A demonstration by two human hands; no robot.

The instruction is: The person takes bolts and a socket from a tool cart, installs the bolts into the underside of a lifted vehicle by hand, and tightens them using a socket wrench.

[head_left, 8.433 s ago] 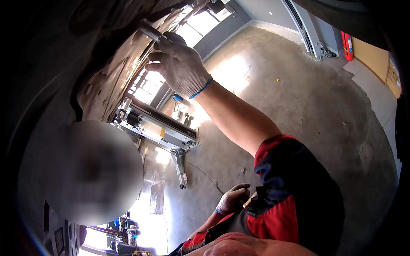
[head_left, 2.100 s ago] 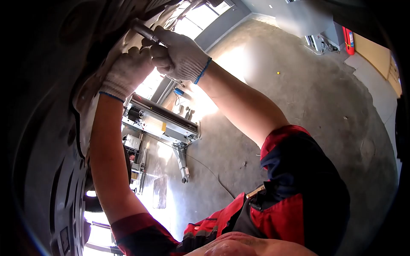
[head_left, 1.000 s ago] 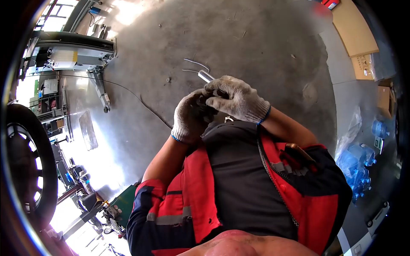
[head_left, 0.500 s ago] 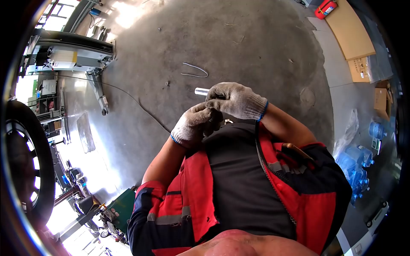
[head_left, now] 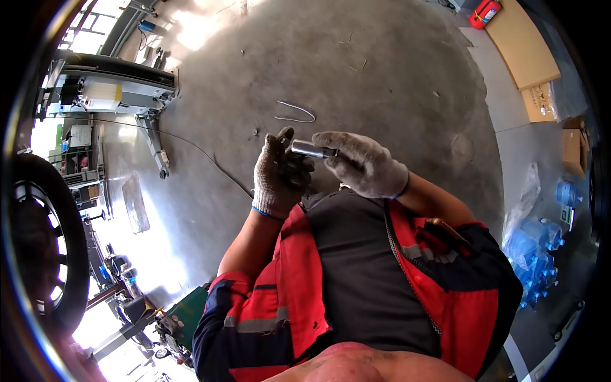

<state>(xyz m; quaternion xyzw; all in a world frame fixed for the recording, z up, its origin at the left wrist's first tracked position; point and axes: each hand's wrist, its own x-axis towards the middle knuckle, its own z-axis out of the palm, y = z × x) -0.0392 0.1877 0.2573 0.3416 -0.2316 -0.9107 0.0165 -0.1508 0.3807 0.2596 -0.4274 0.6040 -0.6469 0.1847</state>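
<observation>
Both hands wear whitish knit gloves with dark, soiled palms. My right hand (head_left: 366, 164) pinches the dark, narrow end of a shiny metal socket (head_left: 308, 149) between thumb and fingers. The socket lies roughly level, its wide end pointing left. Just left of it, my left hand (head_left: 280, 175) is raised with its dark palm side showing and fingers loosely bent and apart. Whether the socket's wide end touches those fingers is unclear. No held object can be made out in the left palm.
A bent wire (head_left: 298, 113) lies on the concrete floor beyond my hands, with a small dark piece (head_left: 256, 132) nearby. A thin cable (head_left: 197, 146) runs left to a vehicle lift (head_left: 111, 89). Left stands a tire (head_left: 73, 254); right are blue water jugs (head_left: 538, 254) and cardboard (head_left: 519, 44).
My hands have moved apart from their close grip together. The left hand has turned and its fingers have opened. More of the socket now shows, still in the right hand.
</observation>
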